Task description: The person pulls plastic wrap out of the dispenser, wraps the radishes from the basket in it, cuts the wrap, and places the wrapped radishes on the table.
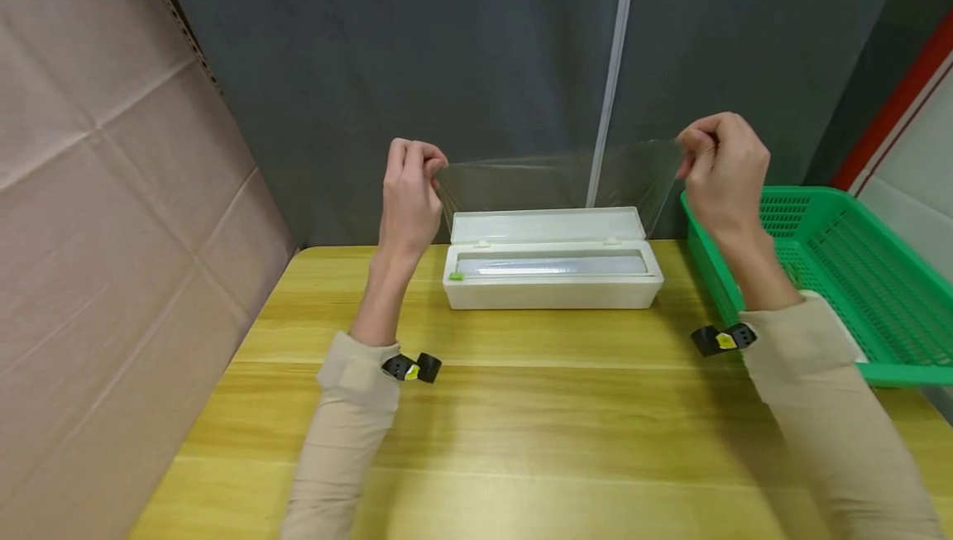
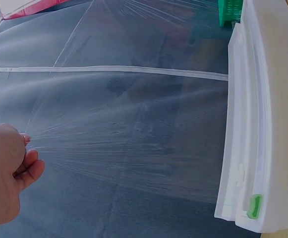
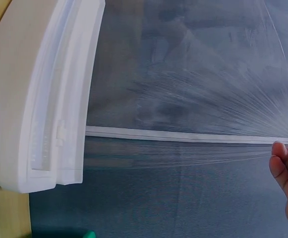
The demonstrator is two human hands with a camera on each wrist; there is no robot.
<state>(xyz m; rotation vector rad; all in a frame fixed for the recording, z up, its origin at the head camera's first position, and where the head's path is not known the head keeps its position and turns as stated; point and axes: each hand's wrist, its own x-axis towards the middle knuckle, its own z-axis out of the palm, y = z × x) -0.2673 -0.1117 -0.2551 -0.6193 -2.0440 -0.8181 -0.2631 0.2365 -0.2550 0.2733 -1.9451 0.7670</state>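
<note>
A clear sheet of plastic wrap [image 1: 536,176] is stretched between both hands, above and behind a long white wrap dispenser box [image 1: 551,293]. My left hand [image 1: 411,197] pinches its left upper corner between thumb and fingers. At the other upper corner, my right hand [image 1: 724,168] does the same, raised slightly higher. The dispenser's lid [image 1: 549,226] stands up at the back, and a small green slide cutter [image 1: 457,276] sits at the left end. In the left wrist view, creases in the film [image 2: 114,144] fan out from the pinching fingertips [image 2: 32,168].
A green plastic basket [image 1: 893,374] stands on the right side of the wooden table [image 1: 521,432]. Behind the table hangs a dark grey curtain [image 1: 447,44] with a pale vertical strip. Pinkish covered panelling [image 1: 112,234] runs along the left side.
</note>
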